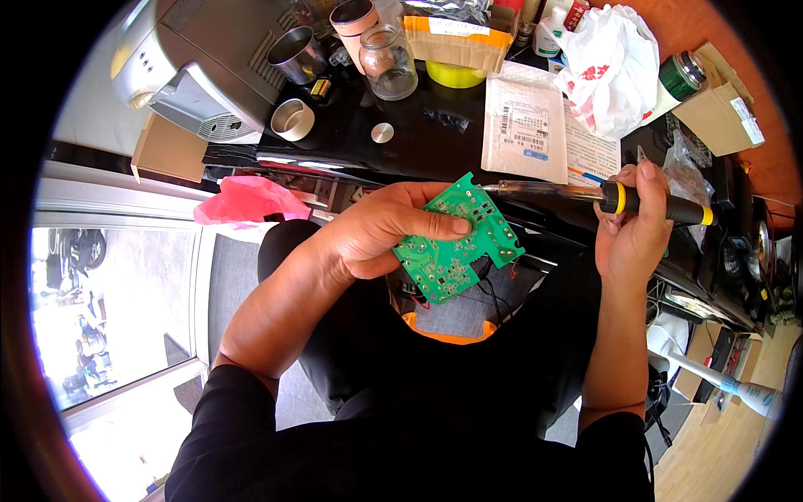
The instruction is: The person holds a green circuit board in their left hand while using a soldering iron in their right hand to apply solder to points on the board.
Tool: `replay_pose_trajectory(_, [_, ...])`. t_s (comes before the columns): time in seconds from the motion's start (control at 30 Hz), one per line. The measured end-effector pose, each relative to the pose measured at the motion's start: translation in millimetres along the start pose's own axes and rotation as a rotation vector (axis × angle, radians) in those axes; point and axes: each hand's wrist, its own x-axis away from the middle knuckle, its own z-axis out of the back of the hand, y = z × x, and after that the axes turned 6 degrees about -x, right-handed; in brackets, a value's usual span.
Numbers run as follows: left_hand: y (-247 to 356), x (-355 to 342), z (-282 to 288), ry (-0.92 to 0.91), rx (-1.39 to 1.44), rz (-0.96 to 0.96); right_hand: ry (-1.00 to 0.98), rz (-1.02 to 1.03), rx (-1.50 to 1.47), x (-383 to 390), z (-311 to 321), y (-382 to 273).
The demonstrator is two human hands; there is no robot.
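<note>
My left hand (pixel 389 226) grips a green circuit board (pixel 460 251) by its left side, thumb lying across its face. Many small solder points dot that face, and dark and red wires hang from the lower edge. In my right hand (pixel 633 213) is a soldering iron (pixel 544 192) with a black and yellow handle and a discoloured metal barrel. Its tip lies at the board's upper edge; whether it touches cannot be made out. A thin pointed metal piece (pixel 641 154) sticks up by the right fingers. Below the board, an orange-edged casing (pixel 447 339) shows between my knees.
A black desk (pixel 335 151) lies ahead, bearing a glass jar (pixel 389 67), a metal cup (pixel 293 120), a padded envelope (pixel 525 125) and a white plastic bag (pixel 615 71). At left are a grey machine (pixel 209 75) and a pink bag (pixel 251 201). Cardboard boxes (pixel 719 105) stand far right.
</note>
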Motion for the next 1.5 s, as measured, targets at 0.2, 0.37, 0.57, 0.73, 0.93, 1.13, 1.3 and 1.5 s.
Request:
replay_pose_trajectory(0.2, [0.7,1.0,1.2,0.008,0.008,0.010,0.021,-0.001,0.001,0.2,-0.9,-0.8])
replay_pose_trajectory(0.37, [0.7,0.9,1.6,-0.020,0.001,0.005,0.028,0.008,0.022,-0.9,-0.4,-3.3])
replay_pose_trajectory(0.57, [0.0,0.2,3.0,-0.006,0.018,0.006,0.018,0.000,-0.002,-1.2,0.3,-1.9])
replay_pose_trajectory(0.73, [2.8,1.3,0.7,0.001,0.046,0.023,0.024,0.002,0.022,-0.6,-0.6,-3.2])
replay_pose_trajectory(0.93, [3.5,2.4,1.8,-0.008,0.060,0.021,0.043,0.014,-0.023,-1.0,-4.2,-5.8])
replay_pose_trajectory(1.13, [6.5,1.9,1.3,-0.007,0.099,0.059,0.008,-0.035,-0.002,-3.0,3.3,-3.3])
replay_pose_trajectory(1.3, [6.1,0.7,2.4,-0.020,0.127,0.069,0.067,-0.034,0.039,-2.9,-0.6,-4.4])
replay_pose_trajectory(1.5, [6.1,0.5,2.9,-0.024,0.128,0.068,0.083,-0.013,0.032,-1.5,-4.7,-3.2])
